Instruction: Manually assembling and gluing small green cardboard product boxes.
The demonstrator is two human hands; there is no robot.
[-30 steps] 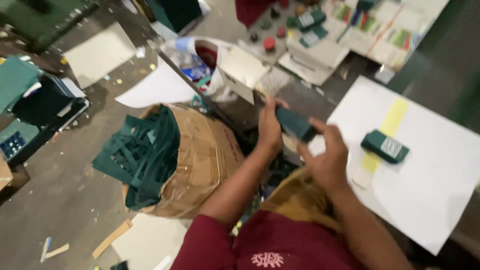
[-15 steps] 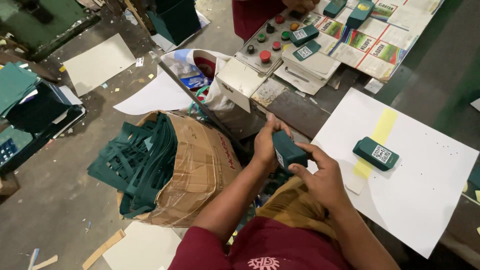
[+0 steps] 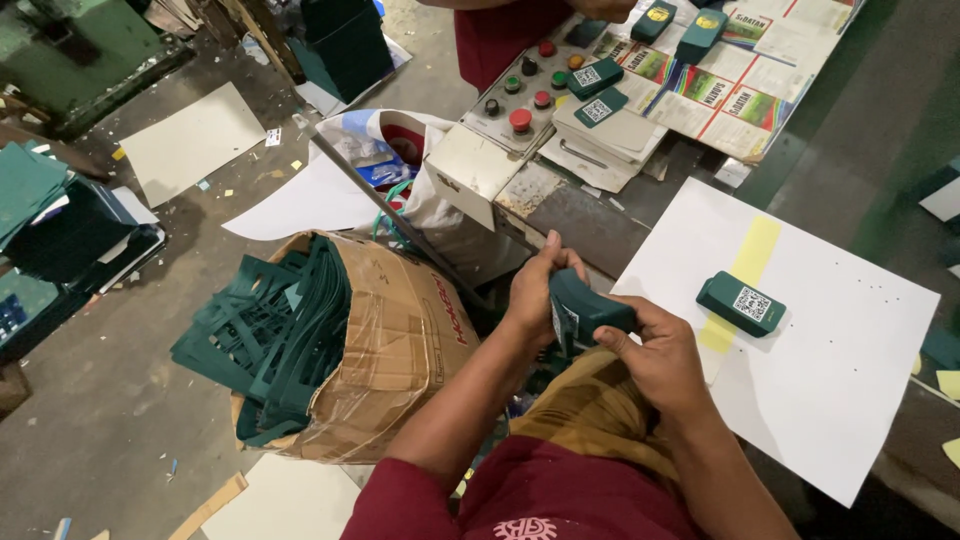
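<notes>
Both hands hold one small dark green box (image 3: 583, 308) in front of my lap. My left hand (image 3: 535, 290) grips its left end, fingers curled over the top. My right hand (image 3: 655, 350) holds its right end from below with the thumb on its side. A second finished green box (image 3: 741, 303) with a square printed label lies on the white board (image 3: 850, 400) to the right, next to a yellow strip (image 3: 740, 280).
A cardboard carton (image 3: 400, 340) full of green card offcuts (image 3: 270, 340) stands to my left. Ahead sit a panel of coloured buttons (image 3: 520, 95), more green boxes (image 3: 597, 90), printed sheets (image 3: 730, 85) and another person's red garment (image 3: 500, 30). White sheets lie on the floor.
The green box has come lower and closer to my body, and both hands have turned it. The view has shifted a little, so the board and carton now sit lower in frame.
</notes>
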